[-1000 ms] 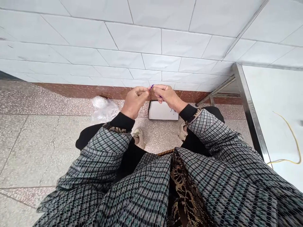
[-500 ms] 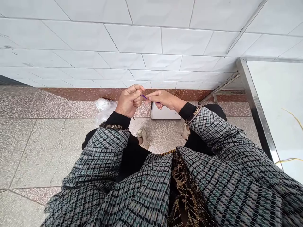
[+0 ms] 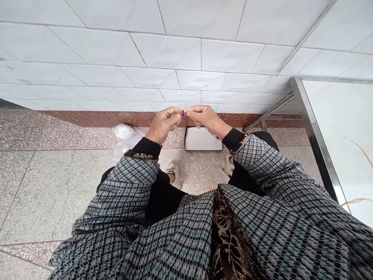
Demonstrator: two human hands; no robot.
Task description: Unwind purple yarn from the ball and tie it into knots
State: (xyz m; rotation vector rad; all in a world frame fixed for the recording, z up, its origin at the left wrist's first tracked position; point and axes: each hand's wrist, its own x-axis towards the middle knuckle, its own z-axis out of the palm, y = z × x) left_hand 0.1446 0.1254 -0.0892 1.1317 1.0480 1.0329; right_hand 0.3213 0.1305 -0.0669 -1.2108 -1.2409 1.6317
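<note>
My left hand [image 3: 163, 124] and my right hand [image 3: 205, 118] are raised in front of me, fingertips meeting. Both pinch a small thin purple piece [image 3: 183, 113] between thumb and fingers; only a short bit of it shows between the two hands. Below the hands a white box [image 3: 202, 140] lies on the floor by my feet. I wear a checked grey jacket with black cuffs.
A white ball in a clear plastic bag [image 3: 125, 134] lies on the floor to the left. A steel-edged white table [image 3: 320, 144] stands at the right with a yellow cord [image 3: 359, 200] on it. A white tiled wall [image 3: 175, 50] is ahead.
Half a second ago my hands were lower and slightly apart with a longer purple strand showing. Now they are raised and pinched closer together, so less purple shows.
</note>
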